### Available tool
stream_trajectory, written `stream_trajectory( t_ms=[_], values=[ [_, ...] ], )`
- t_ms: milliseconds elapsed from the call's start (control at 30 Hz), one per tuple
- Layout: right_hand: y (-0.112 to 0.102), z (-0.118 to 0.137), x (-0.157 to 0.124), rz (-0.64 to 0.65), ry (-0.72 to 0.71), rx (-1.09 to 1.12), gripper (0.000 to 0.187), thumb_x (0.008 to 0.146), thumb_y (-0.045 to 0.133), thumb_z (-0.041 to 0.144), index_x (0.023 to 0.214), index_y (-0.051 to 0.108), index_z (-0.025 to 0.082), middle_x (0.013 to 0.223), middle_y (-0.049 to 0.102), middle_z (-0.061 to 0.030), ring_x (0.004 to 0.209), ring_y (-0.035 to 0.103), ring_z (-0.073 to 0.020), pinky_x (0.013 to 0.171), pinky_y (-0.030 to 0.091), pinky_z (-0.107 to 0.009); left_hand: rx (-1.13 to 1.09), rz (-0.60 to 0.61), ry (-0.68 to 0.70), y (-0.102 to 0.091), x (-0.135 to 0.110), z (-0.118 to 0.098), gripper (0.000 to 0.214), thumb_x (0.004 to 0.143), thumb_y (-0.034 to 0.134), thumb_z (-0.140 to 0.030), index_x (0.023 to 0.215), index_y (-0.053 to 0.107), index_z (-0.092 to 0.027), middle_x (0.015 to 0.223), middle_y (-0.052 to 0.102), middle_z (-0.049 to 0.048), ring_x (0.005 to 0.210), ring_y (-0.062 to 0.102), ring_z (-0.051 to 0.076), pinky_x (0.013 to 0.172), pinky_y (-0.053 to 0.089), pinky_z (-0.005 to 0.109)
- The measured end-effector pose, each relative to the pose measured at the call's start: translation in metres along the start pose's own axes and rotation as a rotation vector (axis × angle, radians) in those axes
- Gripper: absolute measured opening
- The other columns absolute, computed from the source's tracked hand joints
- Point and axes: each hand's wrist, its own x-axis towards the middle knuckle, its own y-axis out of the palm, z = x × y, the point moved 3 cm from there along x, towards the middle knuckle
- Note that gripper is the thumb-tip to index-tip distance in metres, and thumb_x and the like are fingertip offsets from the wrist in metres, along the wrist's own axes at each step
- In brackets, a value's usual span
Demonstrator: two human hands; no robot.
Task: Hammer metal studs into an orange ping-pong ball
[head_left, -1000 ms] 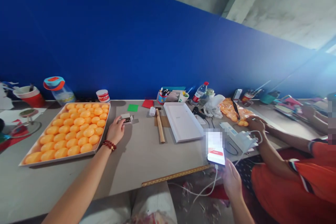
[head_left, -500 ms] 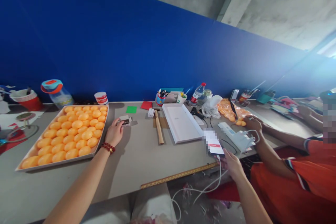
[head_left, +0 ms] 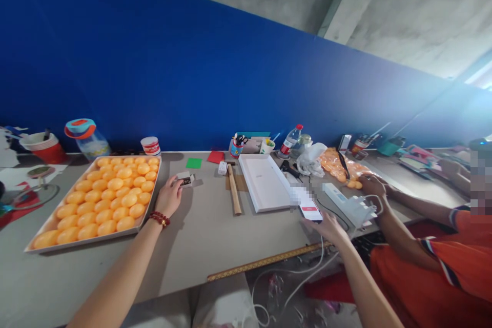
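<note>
My left hand (head_left: pixel 169 196) rests on the grey table (head_left: pixel 203 236), its fingers curled round a small white box (head_left: pixel 185 180) just right of the tray of orange balls (head_left: pixel 100 198). A red bead bracelet sits on that wrist. My right hand (head_left: pixel 325 224) holds a phone (head_left: pixel 307 206) with a white cable hanging from it, low over the table's right part. The phone's screen is blurred.
A wooden-handled hammer (head_left: pixel 233 190), an empty white tray (head_left: pixel 264 181), a power strip (head_left: pixel 348 204) and a bag of orange balls (head_left: pixel 338 162) lie ahead. Cups, a bottle (head_left: pixel 290 139) and jars line the blue wall. A person in orange (head_left: pixel 430 261) sits at right, hand by the strip.
My right hand has carried the phone forward and down from the table edge onto the table. My left hand has stayed on the small box.
</note>
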Motion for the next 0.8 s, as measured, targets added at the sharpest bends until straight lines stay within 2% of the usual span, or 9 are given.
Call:
stream_trajectory(
  t_ms=[67, 100, 200, 300, 433, 533, 800],
  values=[
    [0.004, 0.004, -0.007, 0.062, 0.044, -0.101, 0.08, 0.063, 0.057, 0.072, 0.112, 0.059, 0.009, 0.118, 0.056, -0.0239, 0.104, 0.06, -0.0368, 0.081, 0.047, -0.044, -0.002, 0.001, 0.0, 0.0, 0.0, 0.0, 0.03, 0.086, 0.046, -0.017, 0.113, 0.06, -0.017, 0.131, 0.05, 0.016, 0.111, 0.058, 0.029, 0.093, 0.049, 0.042],
    [0.005, 0.007, -0.011, 0.073, 0.042, -0.135, 0.081, 0.067, 0.052, 0.072, 0.116, 0.056, 0.009, 0.12, 0.054, -0.0244, 0.106, 0.059, -0.0369, 0.083, 0.046, -0.044, -0.003, 0.002, 0.002, -0.001, 0.0, 0.0, 0.03, 0.086, 0.046, -0.017, 0.113, 0.06, -0.017, 0.131, 0.05, 0.0158, 0.111, 0.058, 0.029, 0.093, 0.049, 0.042],
    [0.01, 0.017, -0.023, 0.06, -0.032, -0.191, 0.07, 0.077, 0.044, 0.067, 0.119, 0.055, 0.012, 0.117, 0.055, -0.0198, 0.107, 0.058, -0.0338, 0.086, 0.045, -0.042, -0.004, 0.003, 0.005, 0.0, 0.0, 0.001, 0.031, 0.086, 0.046, -0.017, 0.114, 0.059, -0.018, 0.132, 0.05, 0.0157, 0.112, 0.058, 0.029, 0.093, 0.049, 0.042],
    [0.013, 0.024, -0.027, 0.04, -0.115, -0.21, 0.063, 0.079, 0.045, 0.064, 0.116, 0.057, 0.015, 0.115, 0.056, -0.0166, 0.106, 0.058, -0.0317, 0.087, 0.044, -0.039, -0.003, 0.003, 0.005, 0.001, 0.0, 0.001, 0.031, 0.085, 0.047, -0.017, 0.113, 0.06, -0.018, 0.132, 0.05, 0.0158, 0.111, 0.058, 0.03, 0.093, 0.049, 0.043],
    [0.013, 0.028, -0.015, 0.022, -0.121, -0.265, 0.066, 0.079, 0.045, 0.065, 0.121, 0.057, 0.014, 0.116, 0.056, -0.0169, 0.109, 0.056, -0.0326, 0.094, 0.04, -0.04, -0.002, 0.004, 0.005, 0.003, 0.0, 0.002, 0.031, 0.084, 0.048, -0.017, 0.114, 0.059, -0.018, 0.132, 0.049, 0.0158, 0.112, 0.057, 0.03, 0.094, 0.049, 0.043],
    [0.011, 0.025, 0.001, 0.019, -0.079, -0.297, 0.068, 0.081, 0.042, 0.066, 0.12, 0.058, 0.011, 0.119, 0.055, -0.0192, 0.109, 0.056, -0.0339, 0.093, 0.041, -0.039, -0.005, 0.005, 0.015, 0.002, 0.0, 0.002, 0.032, 0.085, 0.047, -0.017, 0.115, 0.059, -0.019, 0.132, 0.05, 0.0149, 0.114, 0.056, 0.028, 0.095, 0.049, 0.042],
    [0.013, -0.003, 0.02, 0.037, -0.055, -0.301, 0.07, 0.081, 0.042, 0.066, 0.122, 0.058, 0.012, 0.117, 0.057, -0.0201, 0.109, 0.057, -0.0353, 0.091, 0.041, -0.04, -0.017, -0.005, 0.022, 0.001, -0.001, 0.002, 0.033, 0.083, 0.05, -0.015, 0.114, 0.058, -0.02, 0.132, 0.051, 0.0137, 0.115, 0.056, 0.028, 0.096, 0.048, 0.043]
  ],
)
